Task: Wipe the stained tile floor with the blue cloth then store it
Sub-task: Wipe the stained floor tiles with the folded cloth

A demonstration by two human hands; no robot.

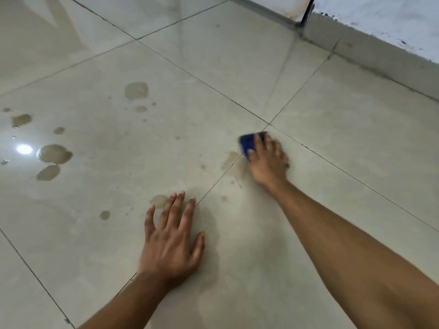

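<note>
The blue cloth lies bunched on the pale tile floor, near a crossing of grout lines. My right hand presses down on it with fingers spread over its top, and motion blur softens both. A faint smeared stain lies just left of that hand. My left hand rests flat on the tile nearer to me, fingers straight and apart. Brown wet stains mark the floor to the left, the biggest ones being one blotch and another.
A low grey skirting ledge runs along the right under a scuffed white wall. A dark thin upright frame stands at the top by the corner. A bright lamp reflection glares on the wet tile at left.
</note>
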